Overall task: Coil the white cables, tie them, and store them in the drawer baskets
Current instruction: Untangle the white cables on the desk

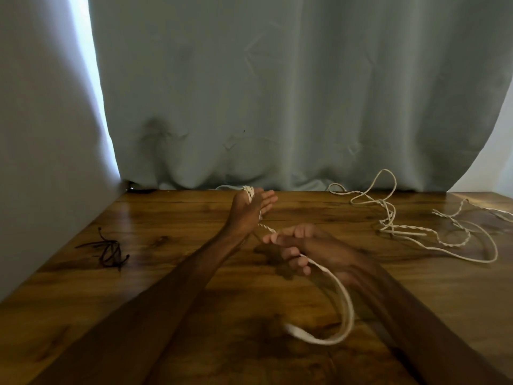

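My left hand point(251, 208) is stretched out over the middle of the wooden table point(172, 273), fingers straight, with turns of a white cable point(345, 304) wound between thumb and palm. The cable runs back from it to my right hand point(311, 251), blurred by motion, whose curled fingers grip the strand. From that hand a long loop of the cable hangs down toward the near edge. A second white cable point(433, 232), partly twisted, lies loose and tangled on the table at the right.
Several dark ties point(111, 250) lie in a small heap on the left of the table. A grey-green curtain point(277, 93) hangs right behind the table's far edge, and a pale wall point(41, 134) closes the left side.
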The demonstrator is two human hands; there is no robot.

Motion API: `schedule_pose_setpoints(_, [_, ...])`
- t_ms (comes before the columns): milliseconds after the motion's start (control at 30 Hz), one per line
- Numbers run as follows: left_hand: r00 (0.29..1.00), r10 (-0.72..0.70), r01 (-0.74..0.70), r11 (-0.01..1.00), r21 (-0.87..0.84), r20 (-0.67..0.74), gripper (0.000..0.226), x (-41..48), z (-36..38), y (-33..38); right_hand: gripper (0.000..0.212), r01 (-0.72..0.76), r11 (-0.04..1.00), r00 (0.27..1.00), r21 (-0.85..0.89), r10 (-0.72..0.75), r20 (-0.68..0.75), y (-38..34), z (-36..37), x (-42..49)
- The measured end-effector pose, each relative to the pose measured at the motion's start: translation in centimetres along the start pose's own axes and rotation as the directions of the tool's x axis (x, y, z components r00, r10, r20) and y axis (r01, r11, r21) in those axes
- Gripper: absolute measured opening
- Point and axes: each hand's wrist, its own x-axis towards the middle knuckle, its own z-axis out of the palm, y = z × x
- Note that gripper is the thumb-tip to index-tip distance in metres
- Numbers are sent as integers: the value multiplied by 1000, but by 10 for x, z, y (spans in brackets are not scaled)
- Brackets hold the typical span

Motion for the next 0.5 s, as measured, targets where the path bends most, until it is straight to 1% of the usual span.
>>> schedule_pose_setpoints(67, [998, 67, -64, 984, 168, -16, 31, 4, -11, -6, 17, 62, 998, 998, -6, -62, -1, -7, -4, -8])
schedule_pose_setpoints(100, [997, 76, -70, 973, 219, -20, 31, 5, -18, -6, 17, 109, 994, 994, 3, -109, -18, -10, -8, -11])
schedule_pose_setpoints(167, [999, 45, -40, 966, 257, -12, 30, 4, -26, -3, 19, 201, 979, 976, -20, -201, -79, -16, -18, -12])
schedule_pose_setpoints(267, [997, 41, -65, 911, 408, 69, 26, -6, -20, 1, 24, 306, 946, 935, -111, -320, -153, -19, -26, -9])
schedule_pose_setpoints(333, [984, 56, -135, 849, 511, 166, 29, -16, -9, 1, 29, 354, 912, 904, -206, -391, -174, -19, -27, -9])
schedule_pose_setpoints(400, [965, 80, -219, 773, 596, 251, 44, -25, 1, 4, 33, 413, 842, 851, -347, -492, -183, -21, -24, -15])
schedule_pose_setpoints(433, [959, 81, -237, 756, 611, 271, 50, -29, 6, 6, 33, 452, 790, 808, -415, -559, -185, -22, -22, -18])
schedule_pose_setpoints(467, [957, 67, -230, 771, 594, 283, 54, -31, 10, 7, 32, 489, 727, 755, -482, -629, -183, -22, -22, -21])
schedule_pose_setpoints(500, [955, 36, -198, 818, 540, 295, 57, -32, 13, 8, 32, 514, 656, 698, -553, -695, -175, -22, -22, -23])
